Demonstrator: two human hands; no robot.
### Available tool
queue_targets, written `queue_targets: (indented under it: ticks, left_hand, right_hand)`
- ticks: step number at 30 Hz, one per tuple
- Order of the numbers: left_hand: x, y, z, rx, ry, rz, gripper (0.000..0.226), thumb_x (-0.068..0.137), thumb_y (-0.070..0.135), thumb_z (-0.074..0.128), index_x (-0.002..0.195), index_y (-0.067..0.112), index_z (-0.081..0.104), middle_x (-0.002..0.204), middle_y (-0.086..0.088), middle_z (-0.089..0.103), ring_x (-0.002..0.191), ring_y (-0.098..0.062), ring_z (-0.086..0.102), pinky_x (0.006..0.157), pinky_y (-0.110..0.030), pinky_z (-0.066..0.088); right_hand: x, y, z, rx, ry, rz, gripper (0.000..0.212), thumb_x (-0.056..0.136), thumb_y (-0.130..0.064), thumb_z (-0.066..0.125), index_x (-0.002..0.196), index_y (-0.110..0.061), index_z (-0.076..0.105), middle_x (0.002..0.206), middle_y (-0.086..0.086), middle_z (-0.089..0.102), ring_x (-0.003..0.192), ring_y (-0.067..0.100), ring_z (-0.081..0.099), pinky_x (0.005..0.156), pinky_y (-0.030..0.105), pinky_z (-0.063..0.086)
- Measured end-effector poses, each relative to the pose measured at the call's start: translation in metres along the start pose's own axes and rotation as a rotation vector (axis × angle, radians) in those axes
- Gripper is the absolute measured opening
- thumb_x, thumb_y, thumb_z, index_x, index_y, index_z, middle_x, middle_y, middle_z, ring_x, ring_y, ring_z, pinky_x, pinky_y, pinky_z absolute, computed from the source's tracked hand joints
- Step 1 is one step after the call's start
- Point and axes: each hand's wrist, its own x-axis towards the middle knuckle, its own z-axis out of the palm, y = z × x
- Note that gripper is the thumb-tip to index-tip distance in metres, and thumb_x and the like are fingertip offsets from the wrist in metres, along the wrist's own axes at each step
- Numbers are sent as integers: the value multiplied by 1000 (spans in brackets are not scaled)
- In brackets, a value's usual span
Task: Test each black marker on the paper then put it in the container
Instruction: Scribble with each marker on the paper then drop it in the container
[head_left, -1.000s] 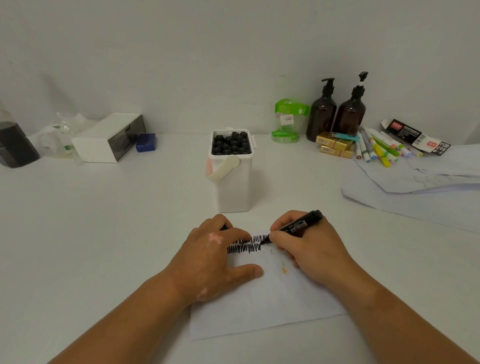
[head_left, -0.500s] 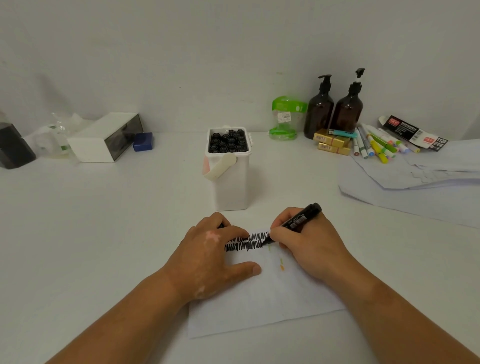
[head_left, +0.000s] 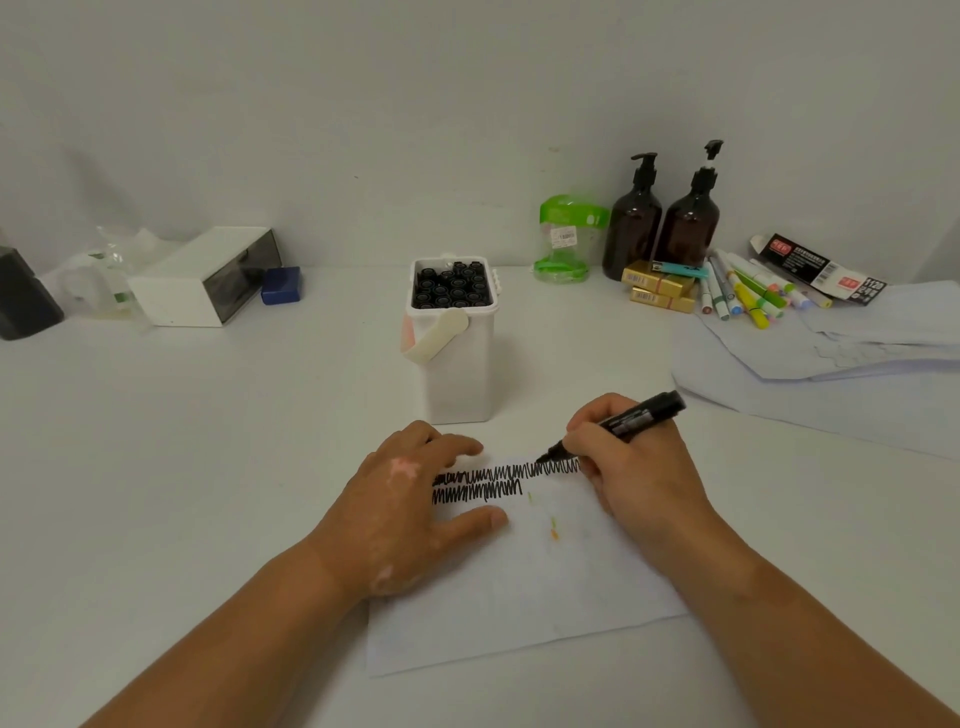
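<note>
On the white table (head_left: 208, 467) by a white wall (head_left: 363, 104), right hand (head_left: 641, 473) grips black marker (head_left: 636, 414); left hand (head_left: 400, 512) rests flat on paper (head_left: 519, 587).

- Far left on the desk (head_left: 156, 467), a dark block (head_left: 23, 299) sits at the frame edge, with crumpled clear plastic (head_left: 98, 267) beside it.
- Next comes a white box (head_left: 182, 283) with a dark front, and a small blue box (head_left: 281, 285) just beside it.
- By the wall stand a green-lidded jar (head_left: 569, 239), one brown pump bottle (head_left: 632, 223) and a second pump bottle (head_left: 688, 226).
- Gold boxes (head_left: 657, 291) are stacked in front, with a teal lighter (head_left: 680, 268) on top.
- Coloured markers (head_left: 743, 291) lie in a heap, a black carton (head_left: 818, 267) is behind them, and loose sheets (head_left: 810, 384) are spread at the right.
</note>
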Motion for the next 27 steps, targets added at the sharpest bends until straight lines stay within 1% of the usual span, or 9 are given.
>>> queue_targets:
  ticks: [3,4,6,9,12,15,19,21,27]
  left_hand:
    - [1,0,-7,-201,77,-70,36,93,15,59,122,35,53,105,15,56,81,-4,50,75,-11,43]
    - [2,-1,-9,-269,103,-95,41,93,2,51,118,34,53,104,15,58,79,-6,51,70,-10,43]
    - [2,-1,-11,-345,162,-125,51,90,-9,44,114,35,53,101,15,61,81,-3,55,65,-10,45]
    - [5,0,-10,-499,223,-171,46,92,1,61,118,37,50,110,18,67,89,-4,68,70,-17,55]
    - [5,-2,-11,-669,264,-238,41,83,7,77,103,38,60,104,12,73,87,-16,73,75,-36,62]
    - [5,-3,-13,-706,268,-245,29,78,13,82,94,37,72,86,4,77,79,-16,74,67,-24,59]
    - [6,-2,-15,-685,222,-191,23,85,23,77,98,43,74,96,14,77,88,-7,72,71,-12,53]
    - [5,1,-15,-695,203,-156,24,87,23,75,99,44,75,97,15,76,87,-6,71,69,-8,50]
    - [3,5,-15,-719,142,-98,27,89,16,73,98,41,76,94,10,76,85,-6,69,69,-9,49]
  right_hand:
    - [0,-5,-4,240,7,30,8,69,-25,69,68,-20,62,54,1,53,45,13,40,42,26,31]
    - [0,-5,-5,288,0,31,9,70,-24,71,67,-21,63,54,3,53,45,14,39,41,25,30]
    - [0,-6,-7,322,-16,11,10,72,-24,74,68,-21,67,54,2,54,45,13,40,39,23,30]
    - [1,-6,-10,309,-12,-33,6,80,-17,81,80,-18,75,53,-1,52,46,11,42,41,21,33]
    - [1,-9,-12,364,-50,-36,16,76,-20,81,92,-17,79,57,1,56,49,12,45,42,21,33]
    - [-2,-14,-14,499,-124,17,34,72,-36,71,95,-13,80,70,10,66,53,15,49,42,25,32]
    - [-3,-18,-15,553,-135,28,11,78,-26,65,74,-19,72,67,17,67,47,17,49,39,24,34]
    - [-3,-19,-15,529,-123,-1,9,78,-26,69,72,-19,70,66,16,67,46,16,49,38,23,35]
    - [-6,-19,-16,493,-162,-45,22,68,-35,76,77,-16,75,68,16,69,46,15,52,40,21,37]
